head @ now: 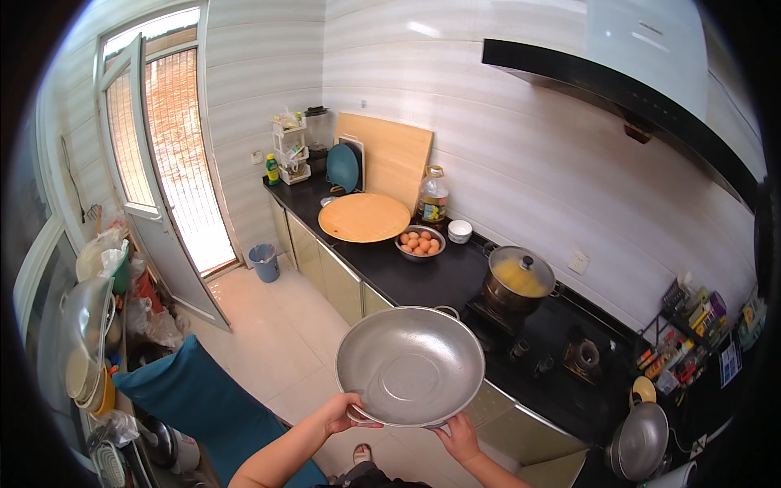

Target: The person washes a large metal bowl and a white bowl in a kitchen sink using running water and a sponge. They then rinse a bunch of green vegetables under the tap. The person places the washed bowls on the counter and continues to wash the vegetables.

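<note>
A wide metal wok [415, 360] is held up before me, its hollow side facing me and nothing in it. My left hand [348, 413] grips the loop handle at its lower left rim. At the lower right rim, my right hand [456, 436] has its fingers under the edge and its thumb along it. The far loop handle points toward the counter. Beyond the wok, a lidded pot [520, 282] with something yellow under its glass lid stands on a burner. An unused gas burner [586, 358] is to its right.
On the black counter [360, 268] are a bowl of eggs [420, 244], a round wooden board [365, 218], an oil bottle [432, 195] and stacked white bowls [460, 231]. Another pan [642, 439] sits at far right. A blue-covered chair [226, 415] stands left; a range hood [610, 97] overhangs.
</note>
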Motion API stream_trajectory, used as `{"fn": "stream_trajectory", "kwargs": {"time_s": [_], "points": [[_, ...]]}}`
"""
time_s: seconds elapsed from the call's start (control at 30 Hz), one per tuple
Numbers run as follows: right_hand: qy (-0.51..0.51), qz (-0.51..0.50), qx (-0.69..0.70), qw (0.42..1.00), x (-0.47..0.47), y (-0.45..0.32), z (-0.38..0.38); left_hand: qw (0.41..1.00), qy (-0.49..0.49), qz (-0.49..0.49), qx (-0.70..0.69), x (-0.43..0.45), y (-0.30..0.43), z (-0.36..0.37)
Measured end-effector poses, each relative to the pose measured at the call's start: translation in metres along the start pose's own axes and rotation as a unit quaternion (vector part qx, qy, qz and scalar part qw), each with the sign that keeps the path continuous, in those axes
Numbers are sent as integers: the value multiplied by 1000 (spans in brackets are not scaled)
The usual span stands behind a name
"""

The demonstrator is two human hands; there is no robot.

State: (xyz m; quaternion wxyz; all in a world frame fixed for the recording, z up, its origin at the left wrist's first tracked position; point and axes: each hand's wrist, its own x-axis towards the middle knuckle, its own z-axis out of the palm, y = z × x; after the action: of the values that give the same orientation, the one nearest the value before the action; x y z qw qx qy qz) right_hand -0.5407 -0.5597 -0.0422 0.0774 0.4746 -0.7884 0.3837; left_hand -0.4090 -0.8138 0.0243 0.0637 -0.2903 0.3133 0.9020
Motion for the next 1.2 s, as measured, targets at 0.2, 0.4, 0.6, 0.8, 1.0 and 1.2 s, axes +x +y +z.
{"fn": "stream_trajectory", "kwargs": {"time_s": [0.2,0.4,0.6,0.8,1.0,1.2], "points": [[-15,-20,-7,1000,72,21,41,1000,3,21,-22,49,48,-44],[-13,-19,-16,1000,162,27,84,1000,-2,24,-19,88,136,-69],[-11,-22,-14,1000,242,36,134,999,20,33,1,118,222,-96],[-17,-37,-3,999,312,47,171,999,20,38,-21,151,279,-125],[-3,-69,6,998,382,86,215,996,62,66,0,183,343,-132],[12,-66,71,995,479,114,245,991,92,97,30,240,427,-138]]}}
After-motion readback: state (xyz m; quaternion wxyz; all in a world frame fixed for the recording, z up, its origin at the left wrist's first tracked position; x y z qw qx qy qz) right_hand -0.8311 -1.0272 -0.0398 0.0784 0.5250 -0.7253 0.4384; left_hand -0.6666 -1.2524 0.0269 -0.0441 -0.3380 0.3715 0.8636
